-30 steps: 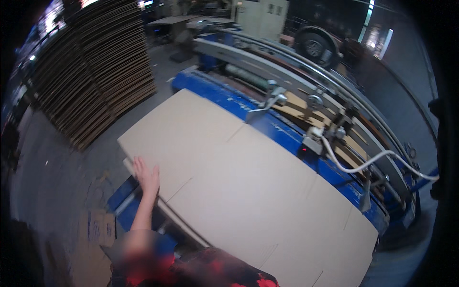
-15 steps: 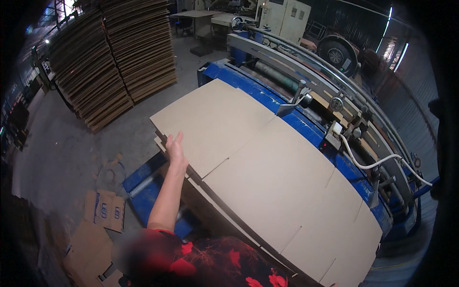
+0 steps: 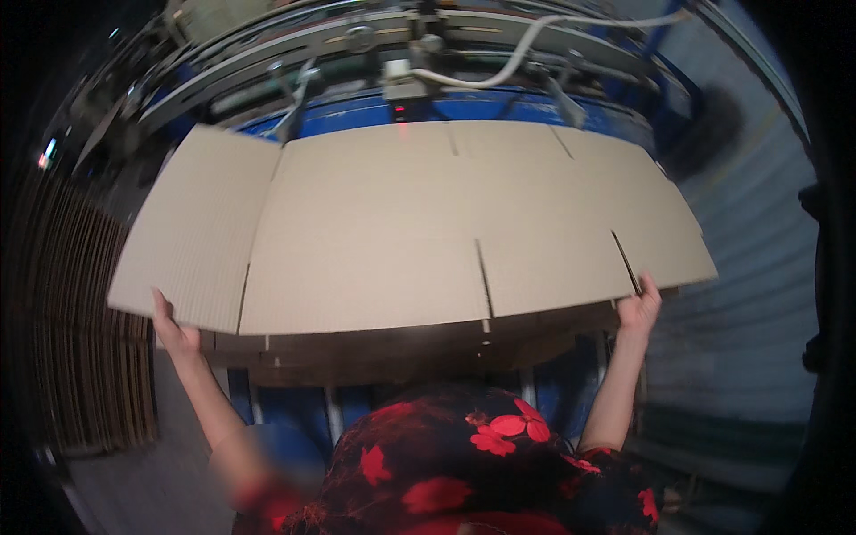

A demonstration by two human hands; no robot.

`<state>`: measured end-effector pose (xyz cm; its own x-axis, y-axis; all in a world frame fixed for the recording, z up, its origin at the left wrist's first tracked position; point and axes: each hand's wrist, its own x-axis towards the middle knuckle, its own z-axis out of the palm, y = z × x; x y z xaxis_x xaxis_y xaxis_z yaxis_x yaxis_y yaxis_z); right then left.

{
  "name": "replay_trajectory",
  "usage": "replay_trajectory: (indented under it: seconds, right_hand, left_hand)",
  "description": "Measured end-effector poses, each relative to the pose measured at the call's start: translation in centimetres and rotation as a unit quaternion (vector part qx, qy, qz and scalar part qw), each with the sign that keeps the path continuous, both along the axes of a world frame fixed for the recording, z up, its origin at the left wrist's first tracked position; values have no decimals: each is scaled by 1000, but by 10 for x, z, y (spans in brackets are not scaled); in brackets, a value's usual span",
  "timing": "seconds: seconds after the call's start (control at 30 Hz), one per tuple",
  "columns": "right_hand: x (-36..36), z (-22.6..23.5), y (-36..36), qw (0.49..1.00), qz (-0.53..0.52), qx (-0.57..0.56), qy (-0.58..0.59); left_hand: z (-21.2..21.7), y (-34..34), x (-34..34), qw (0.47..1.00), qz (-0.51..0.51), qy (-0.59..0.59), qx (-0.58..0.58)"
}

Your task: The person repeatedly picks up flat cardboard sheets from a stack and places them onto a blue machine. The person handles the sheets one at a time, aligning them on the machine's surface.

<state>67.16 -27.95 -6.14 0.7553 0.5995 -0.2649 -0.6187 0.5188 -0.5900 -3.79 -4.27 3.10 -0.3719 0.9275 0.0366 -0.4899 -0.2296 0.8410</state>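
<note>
A wide tan cardboard sheet (image 3: 374, 232) with slots and crease lines spans the space before me, its far edge at the blue machine. My left hand (image 3: 178, 332) is closed on its near left corner, thumb on top and fingers hidden underneath. Toward the near right corner, beside a slot, my right hand (image 3: 639, 309) grips the same edge, thumb up, its other fingers mostly hidden below. Under the near edge, more brown cardboard (image 3: 383, 349) shows in shadow.
Across the far side runs the blue machine (image 3: 343, 114) with rollers, metal guides and a small red light. A white cable (image 3: 526, 55) arches over it. Tall cardboard stacks (image 3: 80, 330) stand at the left. Blue supports (image 3: 290, 415) lie below the sheet, near my body.
My view has swung right, so the machine now lies straight ahead. My right hand, unseen before, now shows on the sheet's near edge. My left hand still holds the left end.
</note>
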Motion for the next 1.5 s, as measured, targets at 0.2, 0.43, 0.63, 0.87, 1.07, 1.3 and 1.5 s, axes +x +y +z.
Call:
replay_trajectory:
  seconds: [0.2,0.43,0.63,0.87,1.07,1.3,1.5]
  right_hand:
    - [-17,31,-1,989,12,-77,-125]
    - [-18,17,-45,751,-36,-326,-573]
    - [-37,24,-59,299,58,-448,-841]
    - [-63,10,3,236,137,-296,-915]
    - [-18,5,73,238,116,-214,-940]
    - [-3,13,118,284,128,-203,-928]
    - [19,5,201,313,143,-227,-911]
  left_hand:
    - [-29,-19,-17,994,-44,-54,-87]
    - [-7,-65,-7,994,-61,87,-20]
    - [-72,-90,109,821,-135,553,-50]
    - [-95,-51,169,681,-55,691,236]
    - [-91,-27,196,633,-32,738,234]
    - [-78,14,207,630,-49,750,195]
    - [-99,91,233,605,-28,768,208]
